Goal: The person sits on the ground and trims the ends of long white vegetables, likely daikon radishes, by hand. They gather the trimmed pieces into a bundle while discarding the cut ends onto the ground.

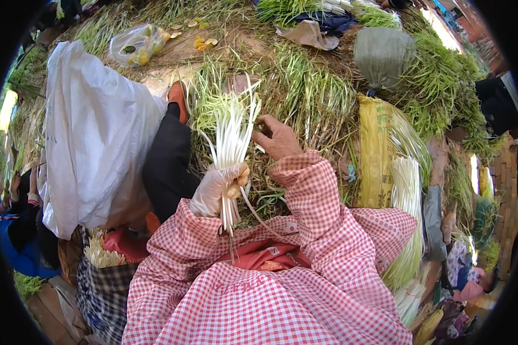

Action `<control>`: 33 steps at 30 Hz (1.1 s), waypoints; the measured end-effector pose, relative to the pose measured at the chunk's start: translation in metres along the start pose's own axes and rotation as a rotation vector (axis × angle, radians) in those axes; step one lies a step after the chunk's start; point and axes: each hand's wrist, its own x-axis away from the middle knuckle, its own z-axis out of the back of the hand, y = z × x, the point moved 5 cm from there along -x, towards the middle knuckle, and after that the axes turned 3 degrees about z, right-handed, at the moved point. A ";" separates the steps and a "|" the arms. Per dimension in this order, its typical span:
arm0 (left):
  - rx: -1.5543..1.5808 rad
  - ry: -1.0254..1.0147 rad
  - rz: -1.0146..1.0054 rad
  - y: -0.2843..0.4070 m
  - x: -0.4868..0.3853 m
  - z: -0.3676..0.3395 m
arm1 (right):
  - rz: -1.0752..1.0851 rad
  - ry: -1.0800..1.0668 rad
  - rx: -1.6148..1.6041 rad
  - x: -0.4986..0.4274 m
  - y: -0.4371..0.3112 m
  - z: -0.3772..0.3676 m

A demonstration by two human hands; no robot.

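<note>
My left hand (221,189), in a thin translucent glove, grips a bunch of long white-stemmed green vegetables (232,133), stems pointing down and pale green leaves spreading upward. One loose stem (257,211) trails from the fist across my red-checked apron (259,302). Just right of the bunch is my bare right hand (278,137), thumb and forefinger slightly apart beside the stems; whether they pinch a thin leaf cannot be told. Under both hands lies a heap of cut green and dried leaves (311,99).
A big white sack (95,138) stands at left, beside a checked bag of stems (101,254). At right are a yellow printed sack (373,151), bundled white stems (408,194) and a grey-green sack (382,56). A plastic bag of fruit (138,45) lies ahead. Other people sit at both edges.
</note>
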 end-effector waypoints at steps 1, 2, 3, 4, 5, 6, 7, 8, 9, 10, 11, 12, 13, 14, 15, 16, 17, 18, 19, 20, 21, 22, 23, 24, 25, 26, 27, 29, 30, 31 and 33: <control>-0.031 0.032 0.011 -0.001 0.004 -0.003 | 0.028 -0.067 0.008 -0.006 -0.001 -0.005; -0.012 0.044 0.020 -0.003 0.006 -0.001 | -0.082 -0.016 -0.222 -0.009 0.004 -0.001; 0.024 0.016 0.024 -0.009 0.005 0.004 | -0.172 0.109 -0.459 -0.008 0.015 0.012; 0.064 -0.028 0.035 -0.014 0.004 0.007 | -0.237 0.268 -0.509 -0.005 0.035 0.039; 0.096 -0.062 0.039 -0.014 0.005 0.014 | -0.278 0.426 -0.503 -0.001 0.051 0.065; 0.181 -0.096 0.001 -0.012 0.003 0.027 | -0.298 0.546 -0.426 0.008 0.061 0.088; 0.213 -0.070 -0.068 0.000 0.005 0.040 | -0.356 0.599 -0.297 0.013 0.076 0.106; 0.258 -0.046 -0.161 0.019 0.006 0.048 | -0.376 0.592 -0.119 0.018 0.086 0.112; 0.306 -0.024 -0.247 0.034 0.004 0.052 | -0.398 0.543 0.129 0.029 0.083 0.115; 0.310 -0.006 -0.306 0.045 -0.002 0.053 | -0.340 0.498 0.187 0.039 0.073 0.111; 0.314 0.010 -0.364 0.053 -0.007 0.054 | -0.282 0.453 0.246 0.053 0.062 0.105; 0.283 0.065 -0.381 0.057 -0.009 0.057 | -0.128 0.361 0.181 0.062 0.044 0.087; 0.293 0.061 -0.383 0.058 -0.016 0.051 | 0.018 0.284 0.132 0.074 0.024 0.070; 0.300 0.053 -0.380 0.061 -0.020 0.050 | 0.130 0.143 0.154 0.078 0.011 0.048; 0.304 0.051 -0.374 0.060 -0.024 0.053 | 0.241 -0.001 0.169 0.083 0.004 0.023; 0.325 0.059 -0.383 0.057 -0.030 0.052 | 0.235 -0.027 0.078 0.091 0.007 0.010; 0.321 0.078 -0.384 0.056 -0.034 0.052 | 0.232 -0.053 -0.015 0.095 0.013 -0.003; 0.319 0.097 -0.385 0.056 -0.038 0.052 | 0.066 -0.139 -0.060 0.097 0.023 -0.008; 0.317 0.114 -0.383 0.055 -0.042 0.048 | -0.103 -0.222 -0.105 0.100 0.034 -0.014; 0.303 0.170 -0.397 0.052 -0.039 0.042 | 0.137 0.015 -0.141 0.100 0.025 -0.014; 0.271 0.222 -0.402 0.049 -0.041 0.039 | 0.116 0.047 -0.127 0.096 0.024 -0.017; 0.233 0.206 -0.372 0.044 -0.044 0.033 | 0.131 0.077 -0.114 0.089 0.020 -0.019; 0.193 0.189 -0.341 0.037 -0.047 0.026 | 0.146 0.107 -0.101 0.082 0.018 -0.020; 0.119 0.213 -0.271 0.029 -0.051 0.024 | 0.176 0.084 -0.130 0.073 0.013 -0.026; 0.050 0.153 -0.169 0.022 -0.061 0.026 | 0.211 0.058 -0.169 0.063 0.012 -0.033; -0.046 0.202 -0.165 0.023 -0.063 0.031 | 0.264 -0.067 -0.218 0.050 0.019 -0.041; -0.137 0.250 -0.161 0.028 -0.064 0.030 | 0.216 -0.119 -0.319 0.042 0.025 -0.040; -0.106 0.213 -0.193 0.038 -0.084 0.027 | -0.176 -0.011 -0.483 0.024 0.076 -0.013; -0.082 0.181 -0.258 0.048 -0.089 0.023 | -0.292 0.172 -0.420 0.013 0.105 0.006; -0.112 0.135 -0.297 0.054 -0.095 0.020 | -0.413 0.366 -0.338 0.008 0.133 0.029; -0.094 0.136 -0.238 0.052 -0.105 0.025 | -0.686 0.520 0.002 0.003 0.200 0.059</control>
